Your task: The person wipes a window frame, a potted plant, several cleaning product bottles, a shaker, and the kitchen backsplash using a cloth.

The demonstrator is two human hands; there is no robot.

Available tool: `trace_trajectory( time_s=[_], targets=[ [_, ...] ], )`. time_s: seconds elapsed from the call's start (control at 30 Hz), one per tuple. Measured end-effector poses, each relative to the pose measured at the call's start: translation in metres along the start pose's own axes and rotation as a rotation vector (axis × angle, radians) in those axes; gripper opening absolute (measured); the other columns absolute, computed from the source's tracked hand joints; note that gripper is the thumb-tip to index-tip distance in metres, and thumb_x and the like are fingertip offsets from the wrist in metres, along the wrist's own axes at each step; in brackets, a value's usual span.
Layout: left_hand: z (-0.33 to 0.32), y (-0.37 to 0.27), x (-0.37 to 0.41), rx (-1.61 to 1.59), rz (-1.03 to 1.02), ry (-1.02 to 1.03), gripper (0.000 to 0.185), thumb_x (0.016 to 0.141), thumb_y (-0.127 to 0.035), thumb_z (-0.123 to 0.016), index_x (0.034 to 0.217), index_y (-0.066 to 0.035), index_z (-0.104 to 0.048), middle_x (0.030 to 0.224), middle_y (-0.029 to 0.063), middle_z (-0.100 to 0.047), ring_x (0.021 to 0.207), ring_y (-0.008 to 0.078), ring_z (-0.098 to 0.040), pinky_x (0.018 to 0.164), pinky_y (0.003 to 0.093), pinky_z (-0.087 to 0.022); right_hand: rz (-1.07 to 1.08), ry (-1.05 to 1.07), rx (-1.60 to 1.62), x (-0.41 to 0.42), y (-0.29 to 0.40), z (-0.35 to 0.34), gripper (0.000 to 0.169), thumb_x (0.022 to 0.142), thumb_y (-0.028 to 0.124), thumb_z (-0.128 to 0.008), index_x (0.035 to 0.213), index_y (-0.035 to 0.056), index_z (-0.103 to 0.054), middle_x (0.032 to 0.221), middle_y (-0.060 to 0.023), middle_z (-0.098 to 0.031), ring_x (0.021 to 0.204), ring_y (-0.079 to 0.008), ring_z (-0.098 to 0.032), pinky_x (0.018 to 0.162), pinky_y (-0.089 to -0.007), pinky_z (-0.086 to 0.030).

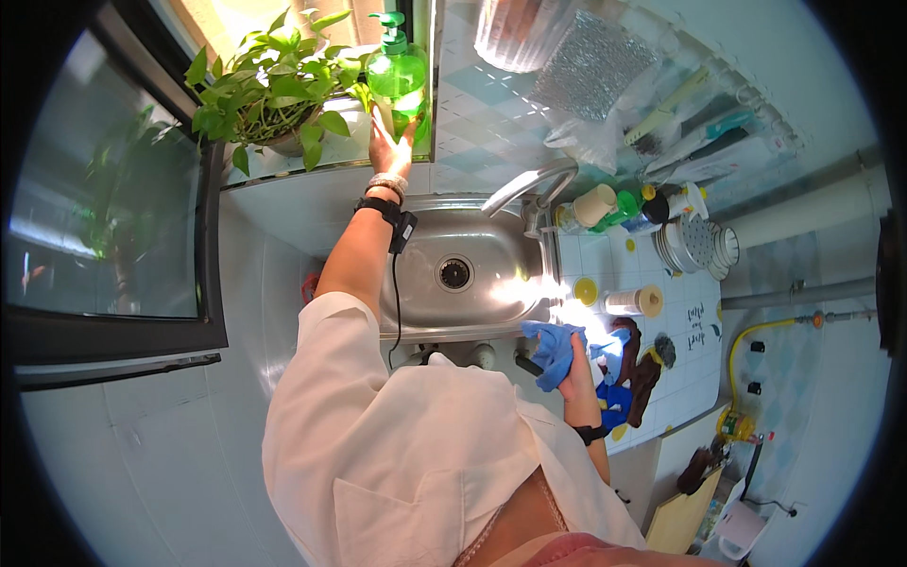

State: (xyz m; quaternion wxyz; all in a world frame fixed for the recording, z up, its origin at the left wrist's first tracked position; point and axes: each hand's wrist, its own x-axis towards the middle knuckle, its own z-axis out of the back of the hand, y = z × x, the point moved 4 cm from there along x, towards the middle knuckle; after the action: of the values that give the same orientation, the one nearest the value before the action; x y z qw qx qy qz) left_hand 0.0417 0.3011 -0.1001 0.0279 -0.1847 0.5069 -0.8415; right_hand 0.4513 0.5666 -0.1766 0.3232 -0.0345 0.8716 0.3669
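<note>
My left hand is raised to the windowsill, its fingers around the lower part of a green pump bottle. Whether the bottle rests on the sill or is lifted, I cannot tell. A potted plant with trailing green leaves stands just left of it. My right hand grips a crumpled blue cloth near the front right corner of the stainless steel sink. Beside that hand, dark brown and blue cloths lie on the counter with a grey scouring pad.
A curved faucet rises at the sink's back right. Bottles, a beige cup and stacked bowls stand on the right counter, with a ribbed cylinder nearer. An open window pane is at the left. Bags and utensils hang above.
</note>
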Motion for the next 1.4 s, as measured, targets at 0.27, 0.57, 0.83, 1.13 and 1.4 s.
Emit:
trace_trajectory(
  time_s=[0.27,0.57,0.83,1.13,1.4],
  targets=[
    [0.001,0.045,-0.007,0.086,-0.178,-0.363,0.061,0.076,-0.014,-0.064,0.126,0.002,-0.033,0.115,0.0187,-0.048,0.1,0.0287,-0.048,0.089,0.0345,-0.038,0.115,-0.054,-0.502,-0.023,0.021,-0.021,0.047,0.091,0.042,-0.037,0.116,0.0041,-0.049,0.109,-0.0117,-0.057,0.096,-0.0189,-0.055,0.083,-0.0302,-0.043],
    [-0.03,-0.019,-0.26,-0.127,-0.229,0.675,0.026,0.076,-0.008,-0.063,0.1,-0.004,-0.054,0.089,0.0062,-0.053,0.069,0.0149,-0.052,0.065,0.0273,-0.045,0.332,-0.388,-0.492,-0.041,0.03,0.048,0.025,0.087,0.021,-0.05,0.099,0.0004,-0.057,0.086,-0.0048,-0.059,0.079,-0.0121,-0.054,0.07,-0.027,-0.044],
    [-0.192,-0.122,-0.273,-0.28,-0.368,0.745,0.064,0.068,-0.018,-0.07,0.121,0.002,-0.041,0.107,0.0184,-0.05,0.098,0.0299,-0.05,0.083,0.0355,-0.042,0.438,-0.349,-0.42,-0.055,0.033,0.071,0.017,0.084,0.017,-0.055,0.091,0.0019,-0.057,0.081,-0.0004,-0.054,0.076,-0.0097,-0.049,0.068,-0.0251,-0.042],
    [-0.302,-0.201,-0.218,-0.078,-0.773,0.533,0.077,0.065,-0.03,-0.072,0.124,0.004,-0.036,0.118,0.0228,-0.046,0.106,0.037,-0.047,0.091,0.0422,-0.038,0.428,-0.374,-0.301,-0.072,0.031,0.121,0.021,0.086,0.022,-0.055,0.093,0.0024,-0.056,0.081,-0.001,-0.054,0.076,-0.0082,-0.048,0.068,-0.024,-0.041],
    [-0.313,-0.211,-0.218,-0.098,-0.68,0.394,0.066,0.067,-0.031,-0.071,0.117,0.002,-0.042,0.107,0.0194,-0.051,0.101,0.0341,-0.05,0.088,0.0409,-0.04,0.377,-0.371,-0.256,-0.075,0.041,0.132,0.028,0.088,0.028,-0.052,0.098,0.0029,-0.055,0.083,0.0003,-0.052,0.078,-0.0074,-0.046,0.068,-0.0226,-0.04]
  ],
)
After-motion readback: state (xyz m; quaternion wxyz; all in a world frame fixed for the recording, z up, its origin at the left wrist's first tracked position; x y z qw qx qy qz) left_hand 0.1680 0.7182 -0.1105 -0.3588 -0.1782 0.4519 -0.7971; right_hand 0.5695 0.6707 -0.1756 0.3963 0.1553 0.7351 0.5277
